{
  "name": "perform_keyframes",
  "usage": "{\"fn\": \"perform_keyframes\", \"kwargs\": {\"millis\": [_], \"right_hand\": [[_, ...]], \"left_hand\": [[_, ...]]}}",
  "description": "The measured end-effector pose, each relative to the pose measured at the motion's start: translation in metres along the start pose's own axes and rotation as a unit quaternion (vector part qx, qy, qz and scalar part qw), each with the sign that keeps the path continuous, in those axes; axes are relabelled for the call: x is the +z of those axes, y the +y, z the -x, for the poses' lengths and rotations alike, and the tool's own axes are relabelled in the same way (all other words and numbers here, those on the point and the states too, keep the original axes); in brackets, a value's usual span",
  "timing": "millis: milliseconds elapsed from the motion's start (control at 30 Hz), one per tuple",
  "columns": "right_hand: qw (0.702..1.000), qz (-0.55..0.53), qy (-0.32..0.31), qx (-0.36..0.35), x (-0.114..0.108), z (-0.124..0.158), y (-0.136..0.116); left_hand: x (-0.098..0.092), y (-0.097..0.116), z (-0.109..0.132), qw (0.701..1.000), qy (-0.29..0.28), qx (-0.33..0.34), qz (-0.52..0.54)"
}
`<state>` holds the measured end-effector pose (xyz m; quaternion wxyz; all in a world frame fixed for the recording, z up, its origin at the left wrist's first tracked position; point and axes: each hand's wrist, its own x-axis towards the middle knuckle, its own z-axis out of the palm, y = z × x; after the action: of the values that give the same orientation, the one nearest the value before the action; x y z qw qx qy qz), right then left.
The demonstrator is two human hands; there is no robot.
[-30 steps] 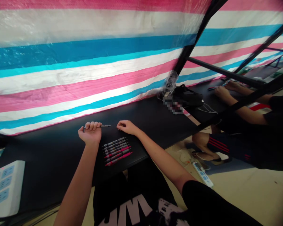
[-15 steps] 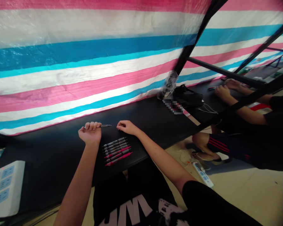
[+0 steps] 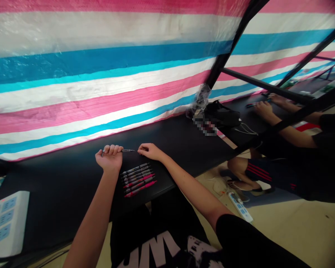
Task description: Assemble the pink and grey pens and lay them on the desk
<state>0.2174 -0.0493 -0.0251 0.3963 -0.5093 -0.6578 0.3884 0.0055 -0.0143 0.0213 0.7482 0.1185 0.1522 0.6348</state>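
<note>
My left hand (image 3: 111,157) is closed in a fist around a dark pen (image 3: 127,150) whose tip points right. A short gap from that tip, my right hand (image 3: 150,151) rests on the black table (image 3: 58,186) with its fingers pinched together; what they hold, if anything, is too small to make out. Just below both hands lies a neat row of several pens (image 3: 138,178), some grey and some pink, side by side.
A white power strip (image 3: 4,223) sits at the table's left edge. A black bag (image 3: 222,113) and a crumpled plastic wrap (image 3: 199,98) lie at the far right. Another person's hands (image 3: 264,106) work at the adjoining table. A striped tarp (image 3: 100,74) backs the table.
My left hand with the pen has shifted slightly to the right, bringing the pen tip closer to my right hand. The row of pens has stayed put.
</note>
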Motion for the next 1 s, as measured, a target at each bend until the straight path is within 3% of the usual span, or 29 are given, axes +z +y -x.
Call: {"fn": "perform_keyframes", "kwargs": {"millis": [367, 533, 633, 700, 800, 900, 1000], "right_hand": [[0.999, -0.048, 0.012, -0.011, 0.009, 0.004, -0.012], [0.996, -0.092, 0.006, -0.002, 0.019, 0.003, -0.013], [0.994, -0.096, 0.041, -0.02, 0.017, 0.001, -0.009], [0.991, -0.1, 0.085, -0.027, 0.012, -0.002, -0.005], [0.986, -0.095, 0.139, -0.005, 0.004, -0.005, -0.001], [0.986, -0.063, 0.151, 0.018, -0.002, -0.006, 0.001], [0.989, -0.031, 0.14, 0.015, -0.004, -0.006, 0.001]], "left_hand": [[0.003, -0.007, 0.005, 0.998, -0.022, -0.005, -0.062], [0.004, -0.018, 0.004, 0.995, 0.004, -0.031, -0.095], [0.001, -0.021, -0.001, 0.982, 0.021, -0.024, -0.185], [-0.002, -0.02, -0.006, 0.956, 0.026, 0.014, -0.293], [-0.007, -0.009, -0.01, 0.88, -0.013, 0.054, -0.471], [-0.01, 0.006, -0.012, 0.797, -0.062, 0.058, -0.598], [-0.012, 0.016, -0.014, 0.749, -0.061, 0.044, -0.658]]}}
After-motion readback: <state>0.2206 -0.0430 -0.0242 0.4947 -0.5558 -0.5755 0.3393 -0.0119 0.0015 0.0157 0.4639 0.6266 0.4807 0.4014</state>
